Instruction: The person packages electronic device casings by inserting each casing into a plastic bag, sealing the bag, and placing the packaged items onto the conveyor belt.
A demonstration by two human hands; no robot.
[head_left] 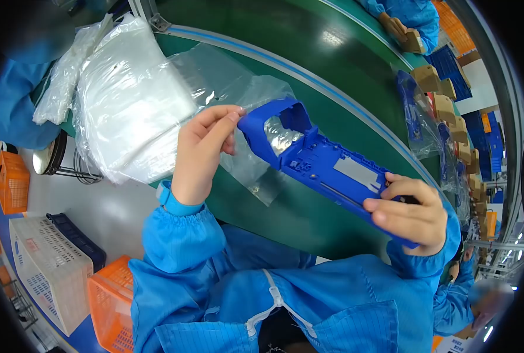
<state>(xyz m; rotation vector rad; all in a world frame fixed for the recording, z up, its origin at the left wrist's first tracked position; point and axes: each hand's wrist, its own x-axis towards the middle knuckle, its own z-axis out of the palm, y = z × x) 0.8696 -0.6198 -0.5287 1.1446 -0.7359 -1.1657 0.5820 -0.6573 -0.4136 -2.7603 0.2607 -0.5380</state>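
Note:
A long blue plastic housing [332, 170] is held tilted over the green table, its hollow side with ribs and a pale grey rectangular patch facing me. At its wider end is a frame-like opening. My right hand [412, 212] grips the narrow end, fingers over the near edge and thumb hidden. My left hand [206, 144] pinches the corner of the wide end between thumb and forefinger. Beneath the housing lies a clear plastic bag [227, 76], spread flat and partly covered by the housing and my left hand.
A thick stack of clear bags [135, 100] lies left on the green table [262, 220]. A green conveyor [332, 41] with a metal rail curves behind. Cardboard pieces [444, 109] and bagged blue parts [412, 112] line the right. Crates [50, 265] stand lower left; co-workers sit nearby.

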